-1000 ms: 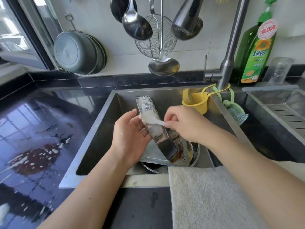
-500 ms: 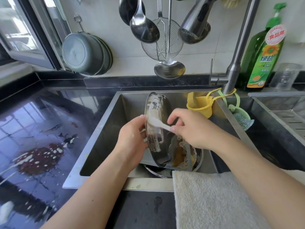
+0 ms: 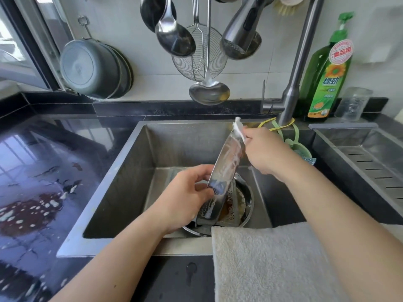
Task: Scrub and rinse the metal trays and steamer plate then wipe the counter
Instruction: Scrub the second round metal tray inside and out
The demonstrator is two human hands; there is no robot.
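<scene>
The left hand [image 3: 187, 197] grips the lower end of a soapy metal tray [image 3: 222, 171], held on edge and tilted over the sink [image 3: 135, 171]. The right hand [image 3: 263, 151] pinches a white cloth [image 3: 238, 129] against the tray's upper end. Below sit more metal dishes [image 3: 244, 205] with brown liquid; a towel [image 3: 272, 262] drapes over the sink's front edge, and the wet counter [image 3: 43, 182] lies to the left.

Black counter [image 3: 72, 136] and steel sink [image 3: 174, 144]
Wet, splattered counter at nine o'clock; white towel [image 3: 272, 262] draped over the sink's front edge at five o'clock; green detergent bottle [image 3: 327, 79] standing at two.
</scene>
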